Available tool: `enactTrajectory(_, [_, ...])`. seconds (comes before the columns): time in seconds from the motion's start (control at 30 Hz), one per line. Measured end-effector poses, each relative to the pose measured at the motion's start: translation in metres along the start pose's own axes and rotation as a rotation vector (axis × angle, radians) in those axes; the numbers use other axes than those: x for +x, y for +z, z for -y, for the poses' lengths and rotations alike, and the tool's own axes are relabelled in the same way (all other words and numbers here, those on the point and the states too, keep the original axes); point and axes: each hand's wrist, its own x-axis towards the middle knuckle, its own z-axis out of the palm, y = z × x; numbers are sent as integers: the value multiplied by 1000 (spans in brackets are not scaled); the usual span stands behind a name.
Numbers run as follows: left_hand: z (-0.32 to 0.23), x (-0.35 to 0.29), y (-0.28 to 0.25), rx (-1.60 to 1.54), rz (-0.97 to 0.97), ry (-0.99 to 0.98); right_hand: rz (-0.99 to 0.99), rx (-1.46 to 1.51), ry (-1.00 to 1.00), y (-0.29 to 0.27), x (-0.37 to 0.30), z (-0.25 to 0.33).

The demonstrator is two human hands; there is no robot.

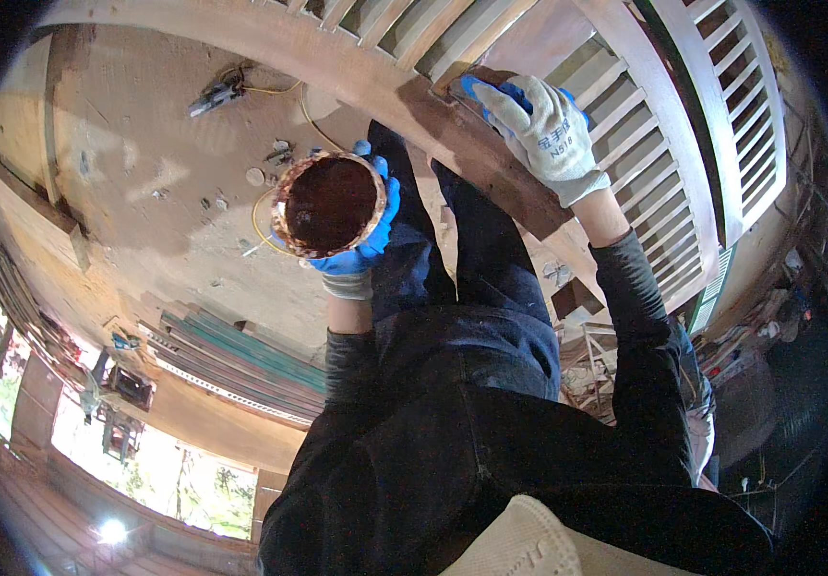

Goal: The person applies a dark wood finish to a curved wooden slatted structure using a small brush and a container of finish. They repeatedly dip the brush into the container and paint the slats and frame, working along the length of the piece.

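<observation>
The left fingers (392,199) curled around the right side of a round, brown-smeared pot (279,208); the right fingers (507,111) were bent, their hold unclear.

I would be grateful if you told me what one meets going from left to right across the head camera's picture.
Wooden beam at the far left, round pot held in the gloved left hand, gloved right hand, outermost pale slatted panel.
</observation>
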Motion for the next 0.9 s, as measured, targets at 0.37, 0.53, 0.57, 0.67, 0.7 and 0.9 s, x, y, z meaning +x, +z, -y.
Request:
enactTrajectory(0.37, [-7,-24,-29,-270,-235,22,139,-223,95,-3,-12,-3])
enactTrajectory(0.53, [-5,-7,-16,117,-184,193,139,-229,207,-47,-15,8])
enactTrajectory(0.57, [-7,-5,-18,182,-144,194,64,81,337,-50,-16,13])
enactTrajectory(0.67, [-7,5,-16,-46,250,39,-70,1046,811,-74,-15,40])
enactTrajectory(0.7, [-7,8,-14,-72,224,26,-20,1120,862,-83,-12,48])
enactTrajectory(0.9, [-1,21,16,718,-110,234,126,1326,953,-101,2,74])
